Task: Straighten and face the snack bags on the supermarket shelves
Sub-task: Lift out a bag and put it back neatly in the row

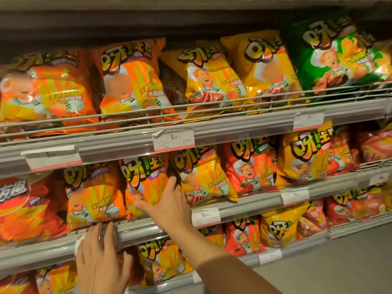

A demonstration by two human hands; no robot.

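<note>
The orange snack bag (146,183) on the middle shelf (250,203) was pressed by the spread right hand (167,205), probably to be faced forward; the left hand (99,251), open, was laid on the shelf edge.

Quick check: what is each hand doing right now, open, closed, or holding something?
Left hand: open, fingers straight, resting on the shelf rail.
Right hand: open, fingers spread, pressing on an orange bag.
</note>
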